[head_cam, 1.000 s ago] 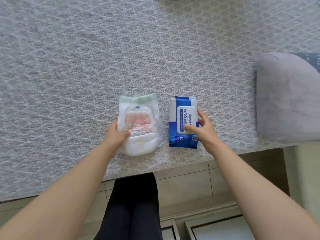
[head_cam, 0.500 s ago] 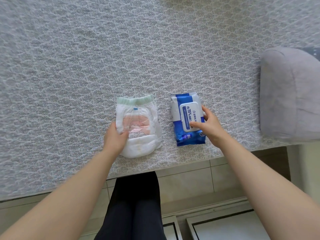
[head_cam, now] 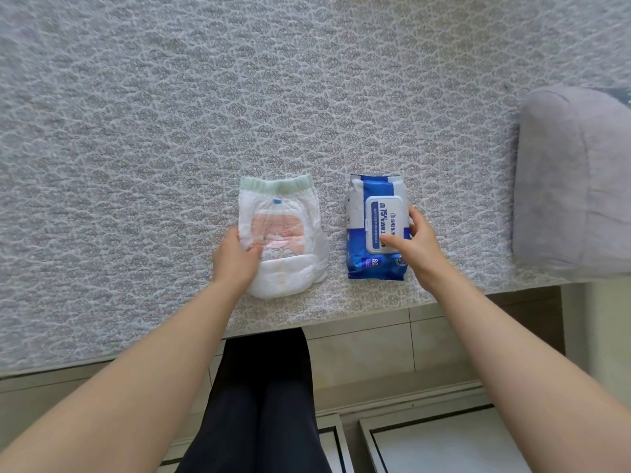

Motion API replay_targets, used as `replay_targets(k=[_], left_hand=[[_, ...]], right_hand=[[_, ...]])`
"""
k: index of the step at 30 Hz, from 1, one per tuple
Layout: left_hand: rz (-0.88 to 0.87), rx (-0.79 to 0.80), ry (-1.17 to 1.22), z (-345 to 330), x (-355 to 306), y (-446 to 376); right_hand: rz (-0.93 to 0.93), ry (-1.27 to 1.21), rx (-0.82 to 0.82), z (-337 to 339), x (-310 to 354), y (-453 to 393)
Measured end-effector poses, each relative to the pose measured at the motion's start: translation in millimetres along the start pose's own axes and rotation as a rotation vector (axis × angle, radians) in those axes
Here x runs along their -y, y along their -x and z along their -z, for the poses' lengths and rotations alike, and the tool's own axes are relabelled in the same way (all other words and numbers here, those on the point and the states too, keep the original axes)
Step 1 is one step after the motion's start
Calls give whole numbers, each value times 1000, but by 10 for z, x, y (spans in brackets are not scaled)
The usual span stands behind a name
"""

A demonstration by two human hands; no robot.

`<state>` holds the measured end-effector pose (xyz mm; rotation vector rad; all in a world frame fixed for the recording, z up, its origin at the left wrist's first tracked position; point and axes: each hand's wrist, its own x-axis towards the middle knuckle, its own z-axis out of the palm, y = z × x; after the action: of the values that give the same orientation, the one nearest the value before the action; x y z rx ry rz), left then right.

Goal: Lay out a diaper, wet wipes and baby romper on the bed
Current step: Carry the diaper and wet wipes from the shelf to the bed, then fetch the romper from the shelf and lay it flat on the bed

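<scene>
the left hand [head_cam: 235, 259] is pinching the diaper's [head_cam: 281, 233] near-left edge, and the right hand [head_cam: 415, 247] is gripping the wipes [head_cam: 375, 230] by the lid – both are lying near the bed [head_cam: 136, 131] edge, just apart. the diaper is likely soft and light – best held by an edge; the wipes look heavier and slick.

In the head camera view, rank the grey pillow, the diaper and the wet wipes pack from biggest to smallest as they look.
1. Grey pillow, clearly largest, though cut off by the frame edge.
2. Diaper.
3. Wet wipes pack, narrower than the diaper but of similar length, so a close call.
</scene>
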<state>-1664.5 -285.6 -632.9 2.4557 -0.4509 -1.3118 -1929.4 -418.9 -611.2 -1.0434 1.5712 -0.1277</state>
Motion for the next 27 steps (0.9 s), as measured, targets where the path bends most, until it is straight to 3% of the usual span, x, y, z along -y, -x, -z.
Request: replay_targets(k=[7, 18, 27], left_hand=[[24, -119, -104, -52, -37, 60], [-27, -122, -343, 403, -11, 231], [-53, -213, -250, 1184, -173, 923]], right_hand=[[83, 145, -51, -59, 36, -2], [106, 624, -134, -78, 313, 283], [221, 806, -47, -212, 937, 1039]])
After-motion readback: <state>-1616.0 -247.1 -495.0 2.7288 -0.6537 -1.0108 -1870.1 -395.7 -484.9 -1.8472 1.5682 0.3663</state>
